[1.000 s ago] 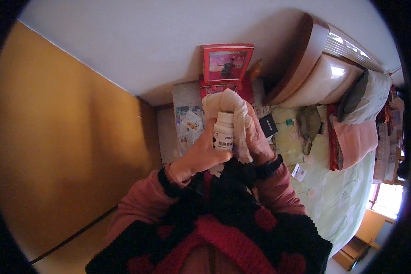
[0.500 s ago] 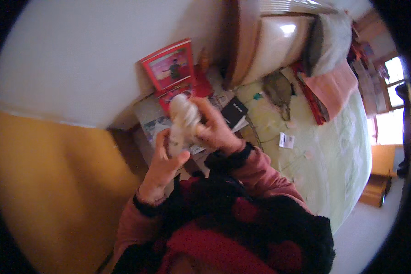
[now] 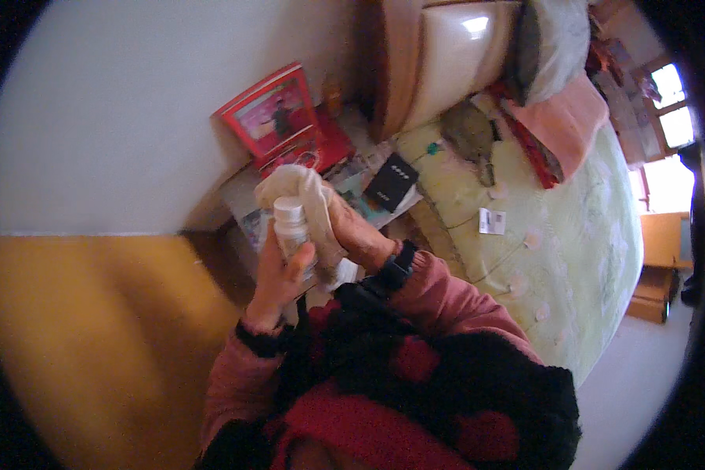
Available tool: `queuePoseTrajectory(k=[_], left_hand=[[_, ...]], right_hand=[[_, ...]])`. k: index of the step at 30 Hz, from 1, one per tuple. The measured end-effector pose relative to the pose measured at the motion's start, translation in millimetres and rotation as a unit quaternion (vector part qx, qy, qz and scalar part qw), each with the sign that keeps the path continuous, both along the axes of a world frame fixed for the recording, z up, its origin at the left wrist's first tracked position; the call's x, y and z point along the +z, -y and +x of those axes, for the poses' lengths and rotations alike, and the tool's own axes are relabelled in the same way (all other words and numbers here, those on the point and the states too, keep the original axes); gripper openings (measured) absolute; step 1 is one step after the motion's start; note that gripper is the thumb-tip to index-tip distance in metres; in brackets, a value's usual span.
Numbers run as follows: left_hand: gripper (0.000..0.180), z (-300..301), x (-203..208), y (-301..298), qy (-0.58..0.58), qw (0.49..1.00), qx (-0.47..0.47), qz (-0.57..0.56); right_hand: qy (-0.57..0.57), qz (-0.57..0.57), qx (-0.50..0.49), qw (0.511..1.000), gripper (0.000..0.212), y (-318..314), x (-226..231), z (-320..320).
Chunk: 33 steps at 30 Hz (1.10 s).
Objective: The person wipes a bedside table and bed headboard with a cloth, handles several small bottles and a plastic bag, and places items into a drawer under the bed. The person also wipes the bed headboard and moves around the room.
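A white bottle [image 3: 291, 220] with a ribbed white cap stands tilted in my left hand [image 3: 276, 272], whose fingers and thumb wrap round its lower part. Draped over my right hand [image 3: 354, 231] is a cream cloth [image 3: 296, 182], lying behind and beside the bottle. Most of the right fingers are hidden under the cloth, which hangs down along the bottle's right side. Both hands are held close together in front of a low bedside table.
On the bedside table stand a red-framed picture [image 3: 278, 116] and a black notebook or box [image 3: 392, 182]. To the right spreads a bed with a pale green cover [image 3: 572, 243], bearing a white card [image 3: 491, 221], a dark cloth bag [image 3: 468, 135] and folded pink bedding [image 3: 564, 125]. A wall rises at left.
The cloth, bunched over the bottle's top before, now lies spread over my right hand, and the white cap shows. My right hand has shifted slightly down. The view has turned a little.
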<state>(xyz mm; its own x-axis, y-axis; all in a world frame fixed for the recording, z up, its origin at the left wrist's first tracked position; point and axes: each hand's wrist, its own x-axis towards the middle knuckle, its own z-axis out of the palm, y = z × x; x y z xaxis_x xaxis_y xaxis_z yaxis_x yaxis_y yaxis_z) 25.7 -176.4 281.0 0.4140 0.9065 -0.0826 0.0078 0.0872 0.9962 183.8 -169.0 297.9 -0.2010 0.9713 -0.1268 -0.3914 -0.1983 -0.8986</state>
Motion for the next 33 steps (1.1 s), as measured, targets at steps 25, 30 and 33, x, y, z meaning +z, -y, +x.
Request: queuePoseTrajectory(k=[25,30,33], left_hand=[[0.047,-17.3,12.0,-17.5,0.127,0.986,0.075,-0.082],[0.048,-14.5,8.4,-28.7,0.227,0.96,0.034,-0.159],[0.053,2.5,-0.2,-34.0,0.236,0.955,0.012,-0.18]], right_hand=[[-0.06,-0.046,-0.032,0.997,0.041,7.0,-33.6,-15.7],[-0.051,-0.033,0.06,0.996,0.052,4.6,-44.0,5.3],[-0.087,-0.072,0.036,0.993,0.053,7.0,-53.0,21.7]])
